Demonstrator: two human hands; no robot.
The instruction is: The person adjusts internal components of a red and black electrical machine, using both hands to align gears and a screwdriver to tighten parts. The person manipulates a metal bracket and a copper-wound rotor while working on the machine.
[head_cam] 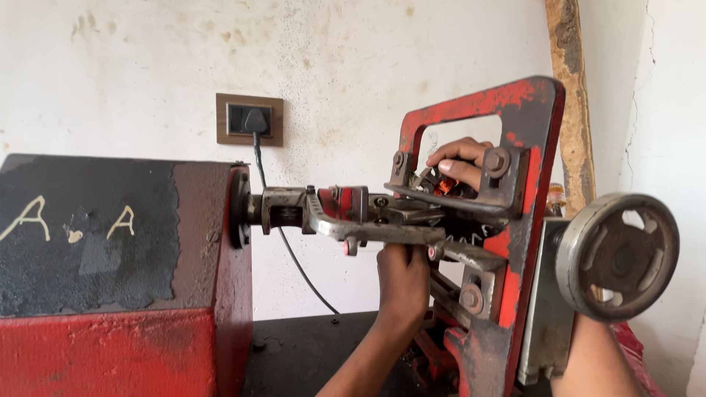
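— What stays out of sight at the red machine [118, 345]?

— Its left side and base run off the frame. The right hand [457, 160] shows only fingers behind the red frame [529, 220].

— And the left hand [402, 279]?

— Its fingers and whatever it grips are hidden under the metal bracket [368, 229].

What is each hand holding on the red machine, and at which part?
Left hand grips the grey metal bar from below. Right hand rests fingers on the orange-wound part; grip unclear.
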